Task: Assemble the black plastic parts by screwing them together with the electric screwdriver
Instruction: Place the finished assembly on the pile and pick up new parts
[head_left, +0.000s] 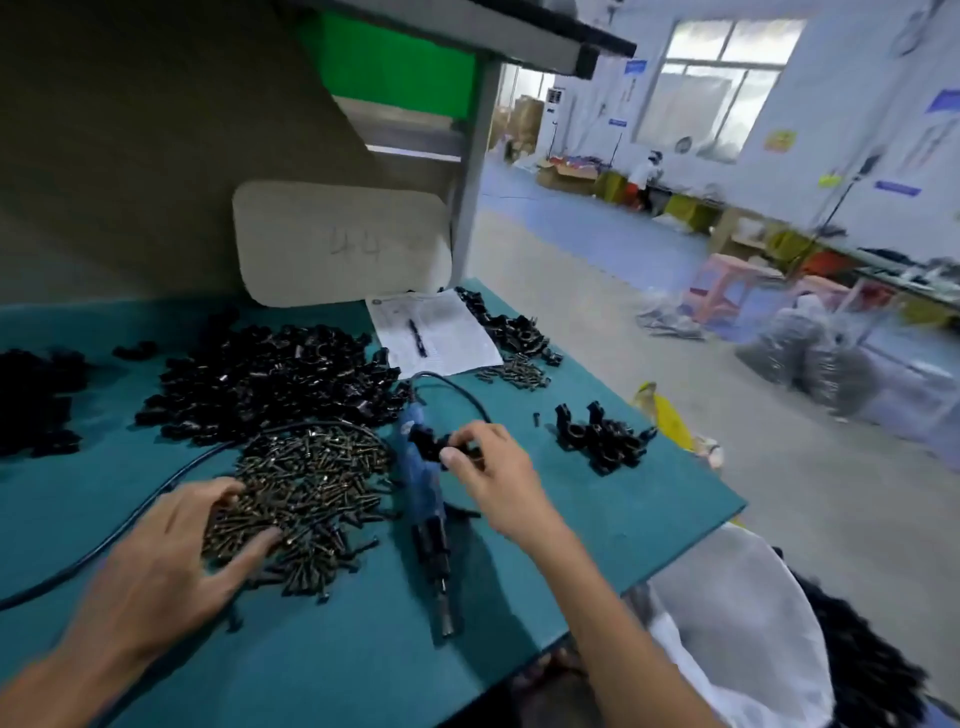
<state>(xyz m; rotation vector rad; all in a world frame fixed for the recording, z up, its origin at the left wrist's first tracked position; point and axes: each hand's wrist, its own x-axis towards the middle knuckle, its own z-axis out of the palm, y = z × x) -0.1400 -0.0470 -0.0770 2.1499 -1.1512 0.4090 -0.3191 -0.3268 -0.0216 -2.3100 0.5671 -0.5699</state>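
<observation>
Centre frame, the right hand (488, 467) pinches a part (434, 444), likely light and stiff, by its edge; the left hand (166, 561) lies spread on screws (311, 478).

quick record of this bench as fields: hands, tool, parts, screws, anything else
left hand: fingers spread on the screw pile
right hand: pinches a black part above the screwdriver
screwdriver: lying on the table between the hands, unheld
loose parts: large heap behind the screw pile
small cluster: on the table right of the right hand
paper: at the back, pen on it
</observation>
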